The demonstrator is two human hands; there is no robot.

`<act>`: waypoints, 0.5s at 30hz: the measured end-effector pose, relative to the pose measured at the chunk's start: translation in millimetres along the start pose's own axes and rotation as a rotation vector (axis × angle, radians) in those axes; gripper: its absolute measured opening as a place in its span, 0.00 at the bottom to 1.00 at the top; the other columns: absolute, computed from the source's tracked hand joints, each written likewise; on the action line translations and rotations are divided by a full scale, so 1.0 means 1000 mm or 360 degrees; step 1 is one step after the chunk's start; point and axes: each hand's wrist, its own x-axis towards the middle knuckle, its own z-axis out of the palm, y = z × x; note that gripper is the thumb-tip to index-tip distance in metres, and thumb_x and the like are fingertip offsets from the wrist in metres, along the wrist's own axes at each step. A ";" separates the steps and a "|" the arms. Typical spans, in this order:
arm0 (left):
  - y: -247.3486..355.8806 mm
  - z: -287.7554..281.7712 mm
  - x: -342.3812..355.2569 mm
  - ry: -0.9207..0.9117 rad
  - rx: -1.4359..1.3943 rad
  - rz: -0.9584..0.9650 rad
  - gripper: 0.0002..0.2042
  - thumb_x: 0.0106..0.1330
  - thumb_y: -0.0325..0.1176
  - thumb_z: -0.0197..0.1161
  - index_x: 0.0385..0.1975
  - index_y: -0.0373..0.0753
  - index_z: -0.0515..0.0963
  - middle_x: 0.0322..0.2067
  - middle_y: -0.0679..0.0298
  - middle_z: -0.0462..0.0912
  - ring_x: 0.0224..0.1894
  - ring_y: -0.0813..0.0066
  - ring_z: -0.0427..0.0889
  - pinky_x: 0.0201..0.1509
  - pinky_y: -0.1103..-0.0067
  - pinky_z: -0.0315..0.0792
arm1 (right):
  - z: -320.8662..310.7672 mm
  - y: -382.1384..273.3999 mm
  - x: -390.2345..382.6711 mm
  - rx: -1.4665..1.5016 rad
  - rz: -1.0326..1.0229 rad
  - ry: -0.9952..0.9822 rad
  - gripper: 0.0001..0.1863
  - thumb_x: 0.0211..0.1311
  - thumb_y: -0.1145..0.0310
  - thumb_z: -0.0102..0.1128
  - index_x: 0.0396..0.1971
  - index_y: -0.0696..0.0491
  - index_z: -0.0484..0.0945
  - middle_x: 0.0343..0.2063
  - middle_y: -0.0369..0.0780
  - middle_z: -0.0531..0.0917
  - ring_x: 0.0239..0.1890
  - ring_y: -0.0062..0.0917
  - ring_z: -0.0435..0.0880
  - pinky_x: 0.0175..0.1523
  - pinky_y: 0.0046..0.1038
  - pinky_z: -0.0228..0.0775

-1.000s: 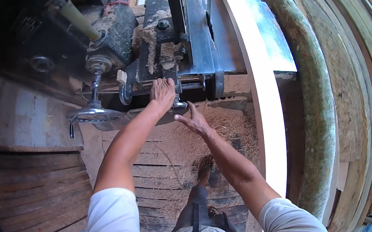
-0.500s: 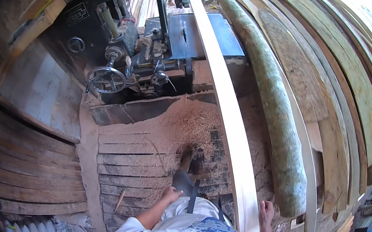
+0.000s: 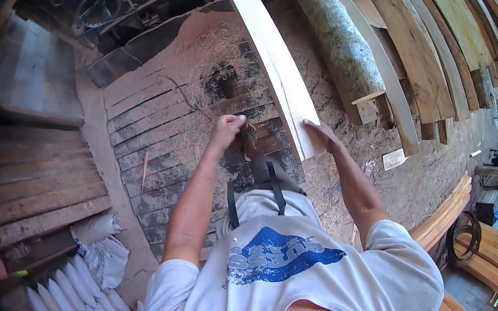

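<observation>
A long, pale, freshly sawn wooden beam [image 3: 269,46] runs from the machine down to its near end in front of me. My right hand [image 3: 322,137] is on the right edge of that near end, thumb on the upper face and fingers along the side, partly hidden. To the left of the beam, my left hand [image 3: 227,131] hangs in the air apart from it, fingers curled with nothing visible in them. Beneath my hands lies the slatted floor [image 3: 150,121], strewn with sawdust.
Dark machinery with a handwheel [image 3: 99,9] stands at the far left, a sawdust heap [image 3: 198,33] before it. On the right lie a barked log [image 3: 336,30] and several boards [image 3: 415,58]. White sacks [image 3: 81,291] fill the lower left; a dark coil [image 3: 462,234] rests on planks at the lower right.
My view has tilted down toward my body, so the machine slid up out of the middle. My right hand has come onto the beam's near end. My left hand has reached forward.
</observation>
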 end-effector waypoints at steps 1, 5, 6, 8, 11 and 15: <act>-0.002 0.031 -0.029 -0.0064 -0.0155 -0.0096 0.24 0.59 0.54 0.64 0.39 0.36 0.78 0.29 0.62 0.81 0.31 0.76 0.78 0.36 0.77 0.73 | 0.016 0.001 -0.006 0.0103 0.0030 -0.0096 0.34 0.57 0.44 0.62 0.52 0.58 0.73 0.44 0.41 0.81 0.42 0.26 0.80 0.45 0.27 0.72; -0.070 0.106 -0.085 0.0413 0.0020 0.0438 0.33 0.57 0.60 0.62 0.42 0.28 0.79 0.37 0.46 0.83 0.38 0.59 0.84 0.41 0.68 0.76 | 0.104 0.024 -0.007 -0.0107 -0.0455 -0.0073 0.36 0.55 0.45 0.64 0.52 0.60 0.72 0.40 0.45 0.82 0.37 0.27 0.82 0.42 0.29 0.74; -0.077 0.099 -0.101 0.0448 0.0022 0.0456 0.33 0.57 0.60 0.62 0.42 0.28 0.79 0.37 0.46 0.83 0.38 0.59 0.84 0.41 0.68 0.76 | 0.120 0.032 -0.020 -0.0091 -0.0441 -0.0081 0.36 0.55 0.45 0.63 0.53 0.60 0.71 0.41 0.46 0.81 0.40 0.28 0.81 0.44 0.29 0.74; -0.087 0.064 -0.148 0.0161 -0.0075 -0.0011 0.37 0.56 0.63 0.61 0.43 0.26 0.78 0.40 0.40 0.81 0.45 0.51 0.82 0.47 0.66 0.75 | 0.155 0.043 -0.068 0.0046 -0.0423 -0.0222 0.36 0.56 0.46 0.63 0.55 0.60 0.68 0.44 0.47 0.80 0.44 0.29 0.80 0.48 0.30 0.73; -0.151 0.086 -0.193 0.0343 0.0122 0.0162 0.37 0.55 0.64 0.60 0.42 0.27 0.79 0.38 0.43 0.83 0.45 0.54 0.83 0.48 0.66 0.75 | 0.151 0.113 -0.093 0.0082 -0.0560 -0.0366 0.39 0.58 0.47 0.63 0.60 0.59 0.62 0.47 0.44 0.78 0.45 0.28 0.79 0.48 0.31 0.73; -0.254 0.164 -0.282 0.0280 -0.0236 0.0108 0.37 0.54 0.60 0.66 0.47 0.27 0.76 0.43 0.47 0.82 0.44 0.61 0.83 0.45 0.70 0.76 | 0.117 0.220 -0.182 0.0063 -0.0529 -0.0440 0.35 0.58 0.48 0.62 0.55 0.60 0.68 0.46 0.43 0.79 0.47 0.28 0.78 0.51 0.30 0.72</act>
